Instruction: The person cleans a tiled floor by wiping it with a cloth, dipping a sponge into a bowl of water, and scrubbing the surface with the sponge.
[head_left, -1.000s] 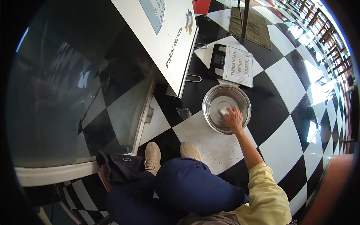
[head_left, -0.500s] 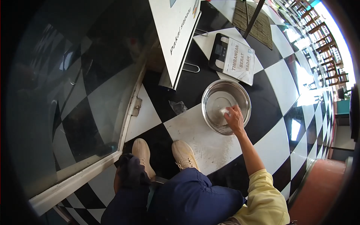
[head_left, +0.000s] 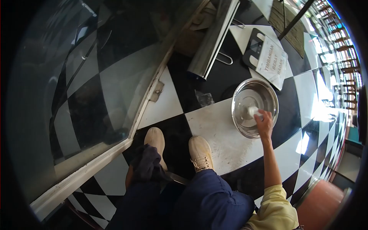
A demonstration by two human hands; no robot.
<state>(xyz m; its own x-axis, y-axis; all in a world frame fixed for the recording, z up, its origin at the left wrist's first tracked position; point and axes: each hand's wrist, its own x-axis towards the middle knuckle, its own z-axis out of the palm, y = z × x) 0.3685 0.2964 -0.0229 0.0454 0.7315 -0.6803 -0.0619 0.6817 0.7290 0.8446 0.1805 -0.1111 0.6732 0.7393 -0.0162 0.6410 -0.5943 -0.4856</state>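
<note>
My right hand reaches into a round metal basin on the floor. Its fingers are closed on a small white object, whose exact kind is unclear, over the inside of the basin. At the lower left, a bunched dark cloth lies over my left hand near my knee. Only a strip of skin shows beside the cloth, and the fingers are hidden. A crumpled clear plastic piece rests on the floor left of the basin.
A scale with a lettered sheet lies beyond the basin. Left of it stands a sign board with metal loops. A framed glass panel runs along the left. My shoes are on the checkered floor, and a reddish rounded object is at lower right.
The view has shifted, so the basin and scale appear farther right and the board's lettering is out of sight. My right hand stays at the basin with the white object, its grip slightly changed.
</note>
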